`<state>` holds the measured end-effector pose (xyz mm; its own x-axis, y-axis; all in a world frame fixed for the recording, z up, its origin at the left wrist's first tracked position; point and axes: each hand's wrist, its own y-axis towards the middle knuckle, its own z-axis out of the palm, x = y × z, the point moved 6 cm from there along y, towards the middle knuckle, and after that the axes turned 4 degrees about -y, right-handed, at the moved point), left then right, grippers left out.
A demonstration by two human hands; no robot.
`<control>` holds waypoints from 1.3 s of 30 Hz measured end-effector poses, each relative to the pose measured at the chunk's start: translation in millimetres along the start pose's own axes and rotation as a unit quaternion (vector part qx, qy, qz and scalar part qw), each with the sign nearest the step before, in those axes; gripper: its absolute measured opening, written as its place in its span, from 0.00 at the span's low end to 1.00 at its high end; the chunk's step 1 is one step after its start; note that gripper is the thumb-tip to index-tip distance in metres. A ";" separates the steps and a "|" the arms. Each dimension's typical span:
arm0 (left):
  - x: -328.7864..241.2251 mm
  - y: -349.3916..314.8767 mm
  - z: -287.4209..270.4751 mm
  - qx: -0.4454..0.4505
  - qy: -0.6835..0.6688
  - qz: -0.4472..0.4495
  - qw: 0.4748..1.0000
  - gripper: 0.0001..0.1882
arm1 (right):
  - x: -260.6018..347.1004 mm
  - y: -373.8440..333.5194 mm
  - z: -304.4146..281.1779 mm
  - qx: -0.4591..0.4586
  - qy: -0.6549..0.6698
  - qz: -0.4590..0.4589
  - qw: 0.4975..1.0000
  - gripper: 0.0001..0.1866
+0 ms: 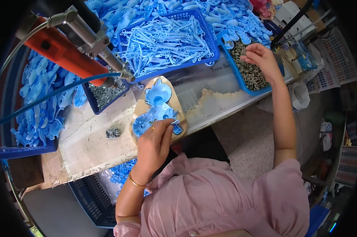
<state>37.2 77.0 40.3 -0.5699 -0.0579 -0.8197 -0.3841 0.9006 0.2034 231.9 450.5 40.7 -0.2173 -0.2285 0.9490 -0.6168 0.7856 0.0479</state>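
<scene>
Left grip [154, 138] was clenched in a pinch, thumb against fingertips, on a small pale piece [175, 122]; its exact shape was too small to make out. Directly below and beyond that grip, a blue moulded shell [158, 94] lay hollow side up in a tan fixture [177, 94], its rounded upper section on the far side and its wider section partly covered by the fingers. Right grip [262, 59] was raised over a bright-blue tray [261, 92] with fingers curled in; whether anything was held between them could not be told. Beneath it, small metal clips [249, 75] filled the tray. Between the two grips and farther out stood a blue basket [178, 70] heaped with light-blue strips [166, 43]. Left of the left grip, a dark clump [113, 133] rested on the tabletop [87, 152]; beyond it, a dark-blue tray [90, 102] contained small metal screws [107, 95]. An orange driver [64, 55] hung above that tray, tip downward. At the far left of the left grip, a pile of blue parts [40, 102] filled a bin.
</scene>
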 end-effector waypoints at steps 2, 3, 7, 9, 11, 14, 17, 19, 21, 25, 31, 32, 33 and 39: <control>0.4 -0.4 1.1 0.001 -0.004 0.001 1.000 0.08 | -2.2 -1.5 0.9 -0.004 0.020 0.034 0.999 0.09; 0.3 -0.6 1.5 0.002 -0.007 0.003 1.000 0.08 | -6.2 -2.4 3.7 -0.002 0.108 0.049 0.993 0.10; -0.3 0.9 0.0 -0.004 -0.015 0.007 1.000 0.08 | -1.7 -9.8 36.3 0.058 0.248 0.087 0.963 0.10; 1.1 0.9 -2.0 -0.003 -0.033 -0.014 0.999 0.08 | 4.1 -13.6 60.5 0.072 0.195 0.097 0.973 0.09; 2.4 0.9 -6.5 -0.007 -0.060 -0.049 0.997 0.08 | 24.6 -26.4 102.6 0.105 0.155 0.113 0.976 0.07; 13.9 2.1 -2.4 -0.017 -0.126 -0.107 0.986 0.09 | 51.0 -51.7 152.1 0.187 0.083 0.064 0.977 0.06; 17.8 10.1 -0.7 -0.046 -0.224 -0.106 0.968 0.10 | 63.8 -70.5 189.0 0.286 0.087 0.087 0.950 0.06; 20.3 11.6 -1.1 -0.040 -0.211 -0.106 0.971 0.10 | 64.7 -83.9 212.4 0.343 0.112 0.112 0.926 0.07; 25.4 12.0 -0.9 -0.023 -0.197 -0.105 0.975 0.10 | 70.7 -88.4 220.9 0.348 0.112 0.121 0.923 0.07; 30.1 7.7 -4.1 -0.034 -0.220 -0.128 0.966 0.10 | 72.8 -90.3 228.1 0.352 0.099 0.094 0.926 0.07; 28.8 6.3 -5.7 -0.032 -0.237 -0.123 0.963 0.11 | 74.3 -93.2 231.8 0.358 0.083 0.060 0.928 0.06; 28.9 7.7 -5.5 -0.033 -0.227 -0.116 0.966 0.11 | 74.7 -94.0 232.5 0.359 0.083 0.060 0.928 0.06; 28.7 8.2 -5.1 -0.033 -0.218 -0.109 0.969 0.11 | 75.2 -94.5 233.0 0.358 0.070 0.053 0.929 0.06; 14.5 6.1 -9.2 -0.090 0.032 -0.045 0.994 0.13 | 84.8 -104.1 232.4 0.299 -0.042 -0.014 0.953 0.06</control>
<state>19.9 77.6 34.6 -0.5701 -0.1675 -0.8043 -0.5561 0.7993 0.2277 101.8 215.8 43.8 -0.2384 -0.3088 0.9208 -0.9387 0.3163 -0.1370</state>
